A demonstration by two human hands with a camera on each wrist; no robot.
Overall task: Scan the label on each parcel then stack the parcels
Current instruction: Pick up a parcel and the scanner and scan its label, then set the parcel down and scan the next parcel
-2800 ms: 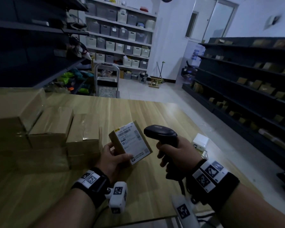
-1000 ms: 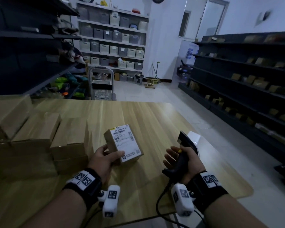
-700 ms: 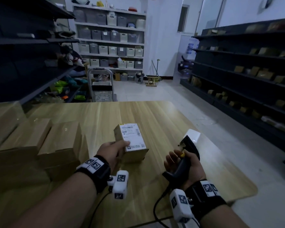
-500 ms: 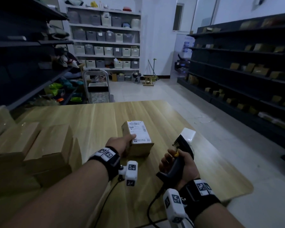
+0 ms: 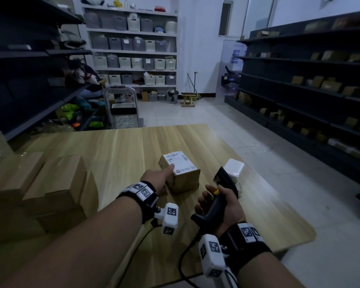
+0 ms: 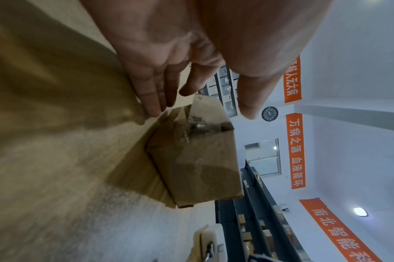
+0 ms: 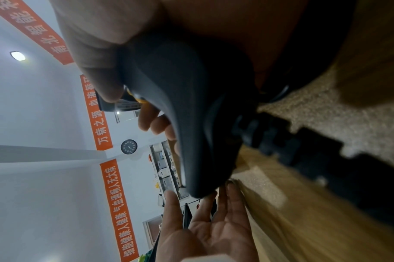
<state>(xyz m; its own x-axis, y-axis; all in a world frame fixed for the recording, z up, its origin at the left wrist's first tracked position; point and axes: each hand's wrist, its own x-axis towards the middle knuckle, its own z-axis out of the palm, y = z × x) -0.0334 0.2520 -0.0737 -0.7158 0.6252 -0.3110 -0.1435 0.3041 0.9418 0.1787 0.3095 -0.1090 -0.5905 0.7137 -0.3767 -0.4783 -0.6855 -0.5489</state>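
Parcel (image 5: pixel 180 173) sits label-up at frame centre on the table (image 5: pixel 121 150), your left hand (image 5: pixel 157 179) just lower-left, fingers straight, thumb tip at its label edge. Your right hand (image 5: pixel 218 206), lower right, grips the scanner (image 5: pixel 220 192). Unscanned boxes (image 5: pixel 56 183) wait far left, nearer your left.

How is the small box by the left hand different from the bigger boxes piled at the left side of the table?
The small parcel shows a white printed label on top; the piled parcels show only plain brown faces. The small parcel stands alone mid-table beside the left hand, whose fingers are straight; the piled parcels sit packed against each other in layers. The small parcel looks smaller than any of them. All are brown cardboard on the same wooden table.
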